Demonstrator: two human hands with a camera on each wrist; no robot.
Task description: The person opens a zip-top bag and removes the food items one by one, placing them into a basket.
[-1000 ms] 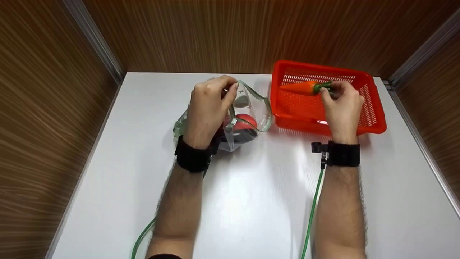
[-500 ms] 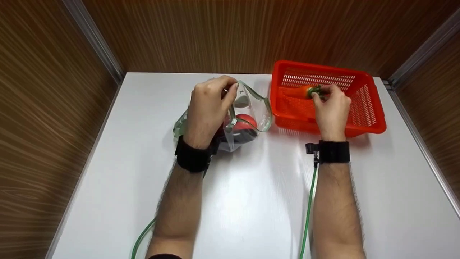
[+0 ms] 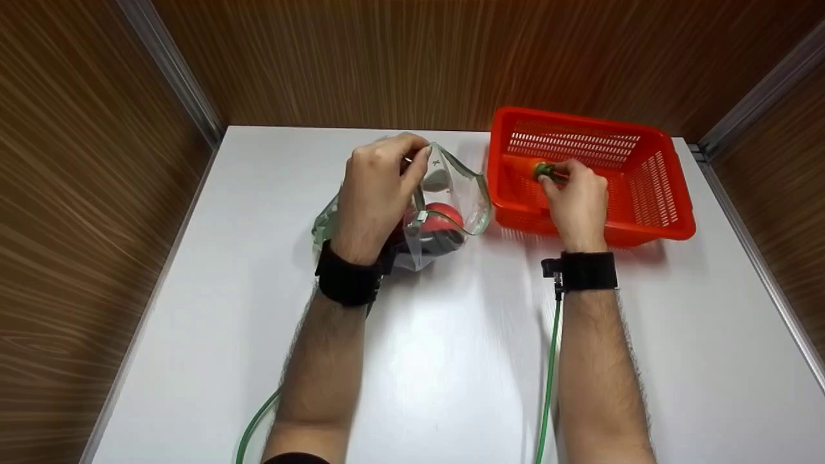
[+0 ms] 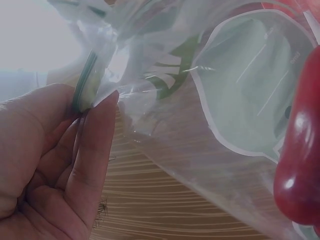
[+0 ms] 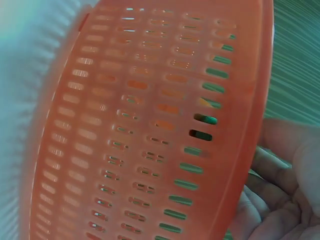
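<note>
white table (image 3: 451,361), right hand (image 3: 577,203) pinching carrot (image 3: 538,169) inside basket (image 3: 651,193); left hand (image 3: 377,190) pinching bag (image 3: 461,193) rim

You had one white desk (image 3: 419,361) before you, and on it one clear bag (image 3: 451,193) at 12 o'clock and one orange basket (image 3: 651,193) at 1 o'clock. One carrot (image 3: 538,169) lay in the basket, one red ball (image 3: 441,216) in the bag. Two hands worked: left (image 3: 377,187), right (image 3: 577,203).
</note>
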